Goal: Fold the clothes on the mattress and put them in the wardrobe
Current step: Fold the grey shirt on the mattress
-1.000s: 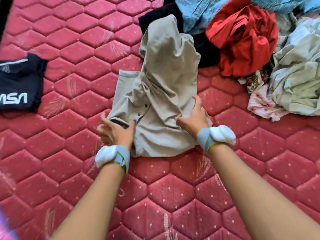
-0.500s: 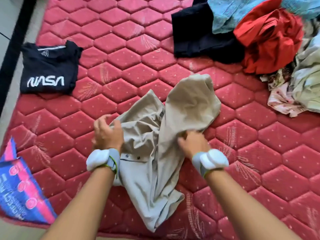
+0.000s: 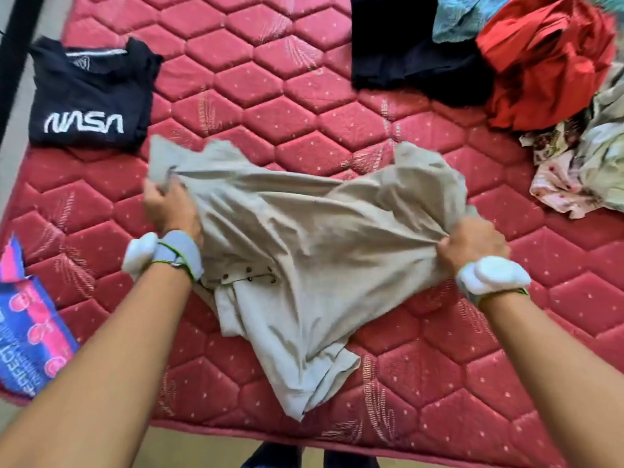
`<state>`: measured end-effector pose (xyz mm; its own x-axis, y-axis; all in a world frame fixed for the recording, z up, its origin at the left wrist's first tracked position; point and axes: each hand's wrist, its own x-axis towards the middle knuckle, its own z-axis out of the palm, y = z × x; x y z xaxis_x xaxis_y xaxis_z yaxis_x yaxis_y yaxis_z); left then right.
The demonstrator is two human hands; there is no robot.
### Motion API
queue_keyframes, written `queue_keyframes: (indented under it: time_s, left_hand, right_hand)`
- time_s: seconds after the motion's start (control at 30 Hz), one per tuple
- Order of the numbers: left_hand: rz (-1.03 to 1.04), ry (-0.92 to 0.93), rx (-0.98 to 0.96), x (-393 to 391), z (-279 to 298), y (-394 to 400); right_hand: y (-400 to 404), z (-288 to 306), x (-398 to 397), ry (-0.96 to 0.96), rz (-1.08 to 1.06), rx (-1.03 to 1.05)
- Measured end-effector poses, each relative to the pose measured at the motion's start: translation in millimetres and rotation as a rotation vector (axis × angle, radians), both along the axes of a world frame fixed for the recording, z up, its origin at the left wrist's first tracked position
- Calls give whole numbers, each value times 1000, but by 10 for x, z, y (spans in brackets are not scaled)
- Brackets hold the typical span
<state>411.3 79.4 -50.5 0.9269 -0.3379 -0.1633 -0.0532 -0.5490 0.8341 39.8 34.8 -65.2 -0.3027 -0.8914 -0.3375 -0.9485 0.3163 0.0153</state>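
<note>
Left hand point(image 3: 169, 206) and right hand point(image 3: 472, 243) each gripped the beige shirt point(image 3: 304, 238), stretched over the mattress point(image 3: 304, 79); spreading step, probably laying it flat next.

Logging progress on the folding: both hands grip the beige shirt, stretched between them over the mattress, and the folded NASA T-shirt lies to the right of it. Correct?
Not quite. In the head view the NASA T-shirt lies to the left of the beige shirt, not the right. The rest holds: left hand and right hand both grip it over the mattress.

Left hand point(image 3: 170, 206) and right hand point(image 3: 472, 243) clenched, arms spread apart.
</note>
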Motion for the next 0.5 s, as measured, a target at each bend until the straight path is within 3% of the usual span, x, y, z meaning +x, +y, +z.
queue_keyframes:
  time_s: [0.1, 0.17, 0.27, 0.33, 0.4, 0.5]
  left_hand:
    - [10, -81, 211, 118, -3, 72]
    - [-60, -143, 299, -2, -83, 90]
    - [-219, -425, 316, -305, -147, 64]
    - [-675, -670, 356, -526, -190, -1]
    - [-1193, -722, 497, -715, -228, -94]
    - [-1571, -702, 776, -946, -317, -196]
  right_hand:
    - [209, 122, -408, 186, 81, 442]
    - [224, 263, -448, 189, 232, 581]
    - [16, 290, -141, 141, 272, 210]
    - [-136, 111, 169, -90, 485, -36]
    - [-217, -11, 458, -274, 672, 63]
    - [-180, -204, 749, -144, 814, 200]
